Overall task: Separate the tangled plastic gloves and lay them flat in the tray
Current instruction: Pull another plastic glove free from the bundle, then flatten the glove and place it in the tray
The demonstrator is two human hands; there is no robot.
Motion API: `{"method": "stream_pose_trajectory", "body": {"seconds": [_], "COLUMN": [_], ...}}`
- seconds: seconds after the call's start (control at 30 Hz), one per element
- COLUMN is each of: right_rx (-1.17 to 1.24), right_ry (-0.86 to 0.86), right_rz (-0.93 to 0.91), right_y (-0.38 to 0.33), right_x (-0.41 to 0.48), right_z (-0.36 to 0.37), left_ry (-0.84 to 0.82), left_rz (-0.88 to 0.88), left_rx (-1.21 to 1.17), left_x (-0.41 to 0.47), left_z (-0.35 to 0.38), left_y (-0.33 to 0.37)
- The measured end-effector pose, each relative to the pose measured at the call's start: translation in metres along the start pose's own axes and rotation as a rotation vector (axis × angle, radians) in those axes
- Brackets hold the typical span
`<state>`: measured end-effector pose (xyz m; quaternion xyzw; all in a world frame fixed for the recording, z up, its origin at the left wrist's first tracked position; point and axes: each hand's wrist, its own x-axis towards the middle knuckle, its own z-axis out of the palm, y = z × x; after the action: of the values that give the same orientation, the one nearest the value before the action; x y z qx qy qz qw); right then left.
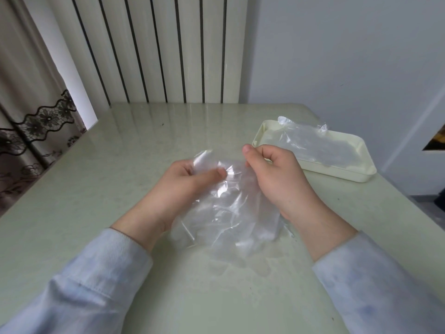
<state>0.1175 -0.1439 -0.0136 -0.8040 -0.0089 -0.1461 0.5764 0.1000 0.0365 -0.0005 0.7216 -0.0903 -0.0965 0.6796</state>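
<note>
Two hands are observed over the tabletop [96, 189], both closed on one crumpled clump of plastic gloves [231, 208]. The left hand [190, 179] pinches the upper edge; the right hand [272, 174] grips the opposite side, knuckles up. The film is judged very light, limp, clingy and easily torn; cuff edges are best held. One glove [310, 141] lies in the tray [361, 175].

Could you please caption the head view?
Both hands, left and right, grip crumpled clear plastic gloves; another lies in the cream rectangular tray.
</note>
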Motion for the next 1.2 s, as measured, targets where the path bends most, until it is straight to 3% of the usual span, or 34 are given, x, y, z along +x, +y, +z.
{"method": "stream_pose_trajectory", "body": {"seconds": [0.2, 0.43, 0.6, 0.8, 0.87, 1.03, 1.13, 1.2], "right_rx": [-0.017, -0.134, 0.098, 0.435, 0.389, 0.239, 0.107, 0.087], "right_ry": [0.043, -0.1, -0.36, -0.618, -0.657, -0.513, -0.619, -0.783], "right_rz": [0.107, 0.182, 0.307, 0.126, 0.079, -0.06, -0.016, 0.048], "right_y": [0.007, -0.002, -0.008, -0.023, -0.034, -0.057, -0.068, -0.073], "right_x": [0.006, 0.009, 0.005, 0.002, -0.001, 0.0, -0.011, -0.017], "right_z": [-0.002, -0.02, -0.027, -0.043, -0.049, -0.068, -0.081, -0.087], "left_ry": [0.077, 0.104, 0.118, 0.105, 0.082, 0.022, 0.01, 0.02], "left_rz": [0.05, 0.125, 0.202, 0.257, 0.252, 0.267, 0.284, 0.29], "left_rx": [-0.063, -0.085, -0.104, -0.042, -0.013, 0.016, 0.002, -0.016], "left_x": [0.001, -0.001, -0.009, -0.021, -0.025, -0.036, -0.042, -0.041], "left_z": [-0.001, -0.009, -0.015, -0.015, -0.013, -0.006, -0.001, -0.001], "left_y": [0.004, 0.011, 0.032, 0.062, 0.068, 0.08, 0.089, 0.094]}}
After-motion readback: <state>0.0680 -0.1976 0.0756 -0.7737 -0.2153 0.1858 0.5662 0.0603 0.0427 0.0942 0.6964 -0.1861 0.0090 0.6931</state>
